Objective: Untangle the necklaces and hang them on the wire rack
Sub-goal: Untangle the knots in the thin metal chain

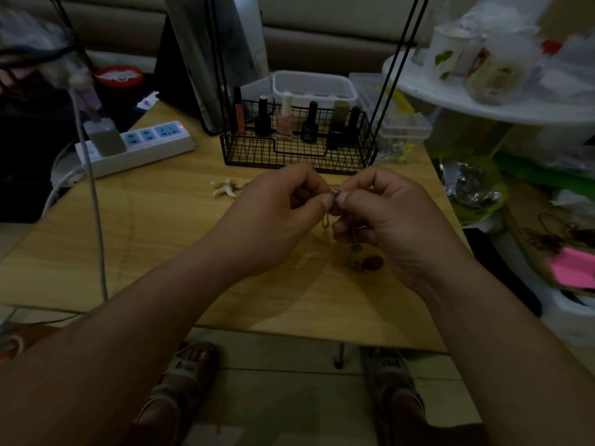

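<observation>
The left hand (273, 217) and right hand (389, 217) meet fingertip to fingertip, both pinching a thin silvery chain necklace (354, 239) whose tail dangles below the right hand. It looks light, limp, slippery; best pinched close beside the tangle.

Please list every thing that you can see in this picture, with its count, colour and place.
light wooden table: one, light wood, centre
black wire rack: one, black, back of the table
small nail polish bottles: about six, black, pink, orange, olive, inside the rack
white plastic power strip: one, white with blue sockets, table's back left
cream starfish-shaped ornament: one, cream, before the rack
thin silver chain necklace: one tangle, silver, above the table
round reddish-brown pendant: one, reddish-brown, below the necklace
left hand: one, pinches the necklace
right hand: one, pinches the necklace
</observation>
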`<move>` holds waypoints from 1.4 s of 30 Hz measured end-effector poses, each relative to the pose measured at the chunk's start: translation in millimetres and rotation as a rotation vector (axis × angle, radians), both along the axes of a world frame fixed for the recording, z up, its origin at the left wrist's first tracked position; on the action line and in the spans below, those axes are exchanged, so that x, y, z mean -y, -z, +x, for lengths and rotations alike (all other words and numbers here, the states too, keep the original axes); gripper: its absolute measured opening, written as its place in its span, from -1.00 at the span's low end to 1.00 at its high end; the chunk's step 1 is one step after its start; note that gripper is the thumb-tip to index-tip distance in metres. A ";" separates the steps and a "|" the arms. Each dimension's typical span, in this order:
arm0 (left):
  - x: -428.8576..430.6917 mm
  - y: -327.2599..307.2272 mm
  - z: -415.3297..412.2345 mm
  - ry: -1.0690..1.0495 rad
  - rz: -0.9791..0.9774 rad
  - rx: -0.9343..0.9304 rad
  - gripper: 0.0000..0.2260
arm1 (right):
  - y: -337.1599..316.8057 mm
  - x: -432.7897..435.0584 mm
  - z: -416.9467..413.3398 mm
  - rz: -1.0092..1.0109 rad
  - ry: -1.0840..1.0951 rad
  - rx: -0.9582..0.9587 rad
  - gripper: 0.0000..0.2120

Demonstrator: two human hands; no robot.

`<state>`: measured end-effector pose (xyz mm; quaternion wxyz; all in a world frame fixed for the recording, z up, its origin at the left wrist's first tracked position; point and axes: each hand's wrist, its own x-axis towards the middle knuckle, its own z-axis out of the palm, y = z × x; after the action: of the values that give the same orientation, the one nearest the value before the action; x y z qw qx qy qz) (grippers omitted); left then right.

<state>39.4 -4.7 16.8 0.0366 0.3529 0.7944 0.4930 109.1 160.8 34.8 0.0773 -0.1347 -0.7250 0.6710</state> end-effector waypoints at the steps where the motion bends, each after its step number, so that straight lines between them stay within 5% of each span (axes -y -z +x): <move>1: 0.1 0.2 -0.2 -0.002 -0.006 -0.002 -0.96 | 0.2 -0.9 0.2 0.017 -0.012 0.002 -0.98; 9: -0.2 0.5 1.8 -0.026 0.001 -0.010 -0.93 | 5.6 -0.9 -0.4 0.235 0.018 -0.013 -0.94; 15: -2.6 -0.1 2.8 0.003 0.050 0.121 -0.93 | 4.7 0.9 -2.9 -0.072 -0.041 0.075 -0.90; 21: -2.2 1.9 1.3 0.018 0.042 0.124 -0.91 | 4.5 -1.3 -2.5 -0.016 -0.118 0.156 -0.75; 27: 4.4 3.7 0.6 0.009 -0.076 -0.149 -0.92 | 3.5 -0.3 0.9 0.164 -0.089 0.138 -0.89; 33: 5.8 5.7 1.8 0.007 -0.159 -0.222 -0.91 | 4.5 0.1 1.1 0.225 -0.093 0.134 -0.91; 42: 0.9 2.6 -1.0 -0.026 -0.056 0.047 -0.94 | -2.0 2.2 1.4 -0.014 -0.175 0.149 -0.87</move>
<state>38.3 -5.6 14.2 0.0588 0.3298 0.8113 0.4791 110.5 158.5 36.8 -0.0367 -0.1211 -0.7331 0.6683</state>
